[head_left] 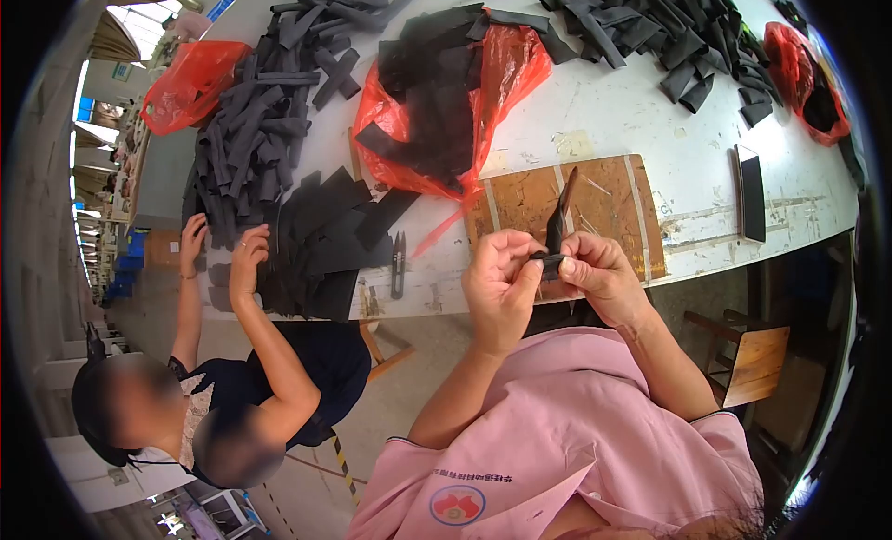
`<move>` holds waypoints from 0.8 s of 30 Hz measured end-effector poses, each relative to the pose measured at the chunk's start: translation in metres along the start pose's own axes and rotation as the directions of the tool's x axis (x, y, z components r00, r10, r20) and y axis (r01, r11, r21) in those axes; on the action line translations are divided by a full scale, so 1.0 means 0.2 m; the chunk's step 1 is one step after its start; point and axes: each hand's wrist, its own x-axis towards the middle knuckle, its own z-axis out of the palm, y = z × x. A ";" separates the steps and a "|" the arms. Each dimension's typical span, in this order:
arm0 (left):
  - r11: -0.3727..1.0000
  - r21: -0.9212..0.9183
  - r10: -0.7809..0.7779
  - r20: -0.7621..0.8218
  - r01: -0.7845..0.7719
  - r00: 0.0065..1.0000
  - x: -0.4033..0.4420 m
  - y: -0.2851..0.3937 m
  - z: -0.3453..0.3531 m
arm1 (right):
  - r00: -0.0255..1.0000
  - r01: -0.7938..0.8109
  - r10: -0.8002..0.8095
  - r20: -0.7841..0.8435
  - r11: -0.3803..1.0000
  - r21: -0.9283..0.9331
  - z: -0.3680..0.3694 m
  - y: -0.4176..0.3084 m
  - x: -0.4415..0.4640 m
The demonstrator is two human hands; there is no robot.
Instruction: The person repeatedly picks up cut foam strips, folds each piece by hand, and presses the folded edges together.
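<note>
My left hand (pixel 505 284) and my right hand (pixel 602 272) are close together over the table's front edge. Between them they pinch a small black fabric piece (pixel 552 260), one end in each hand's fingertips. Just behind it, a dark pointed tool (pixel 558 215) with a brown tip stands over the brown wooden board (pixel 520 205); its lower end is hidden by the hands. Beyond the board, a red plastic bag (pixel 506 89) holds black fabric pieces (pixel 432 94).
At the left a co-worker's hands (pixel 249 252) touch a pile of dark fabric strips (pixel 246 145). Small snips (pixel 399 266) lie near flat black pieces (pixel 325 233). A phone-like black object (pixel 751 194), another strip pile (pixel 641 19) and a red bag (pixel 790 66) are on the right. A wooden stool (pixel 754 363) stands below.
</note>
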 end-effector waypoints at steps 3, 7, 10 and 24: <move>0.940 -0.258 -0.140 0.303 0.223 0.943 0.05 0.10 -0.04 | 0.999 0.012 -0.008 -0.038 0.996 0.092 -0.01 0.01 0.00; 0.818 -0.456 -0.065 0.531 0.350 0.845 0.07 0.11 -0.10 | 0.934 0.330 -0.316 0.169 0.942 -0.063 0.05 0.00 -0.03; 0.873 -0.442 -0.144 0.168 0.205 0.975 0.02 0.16 -0.01 | 0.928 0.368 -0.371 0.040 0.890 -0.270 0.06 -0.10 -0.03; 0.833 -0.468 -0.169 0.292 0.295 0.941 0.03 0.15 0.00 | 0.925 0.362 -0.379 -0.044 0.908 -0.213 0.06 -0.09 -0.04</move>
